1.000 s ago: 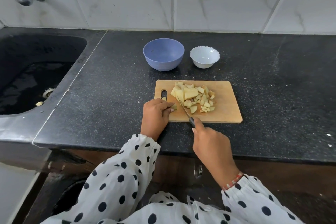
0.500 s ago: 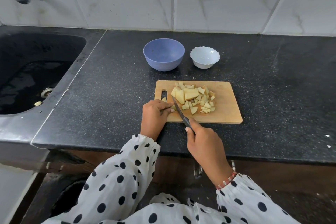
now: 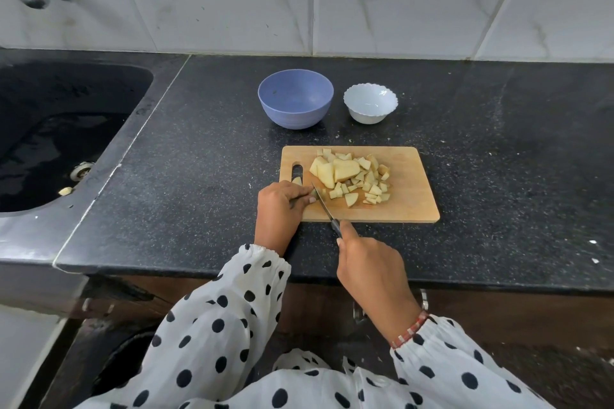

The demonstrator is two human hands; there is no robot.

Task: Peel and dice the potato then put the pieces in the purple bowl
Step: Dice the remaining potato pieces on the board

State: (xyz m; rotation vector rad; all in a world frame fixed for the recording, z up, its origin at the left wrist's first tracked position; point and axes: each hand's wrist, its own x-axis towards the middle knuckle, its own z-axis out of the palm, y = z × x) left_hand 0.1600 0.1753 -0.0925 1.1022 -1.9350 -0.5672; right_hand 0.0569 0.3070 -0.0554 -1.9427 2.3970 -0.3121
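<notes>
the knife [image 3: 321, 201] in the right hand [image 3: 370, 267] has swung from the pile [image 3: 352, 178] to the small piece pinched by the left hand [image 3: 282, 204] at the board's [image 3: 412, 209] near left corner, so dicing continues and the bowl [image 3: 295, 98] waits.

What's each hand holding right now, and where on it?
The right hand grips the knife by its handle. The left hand pinches a small potato piece at the blade; exactly where cannot be told.

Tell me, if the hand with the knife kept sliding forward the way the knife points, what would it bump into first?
Probably the left hand. The right hand points the knife up and left, and its tip already sits by the fingertips holding a small potato piece. Depth is hard to judge.
</notes>
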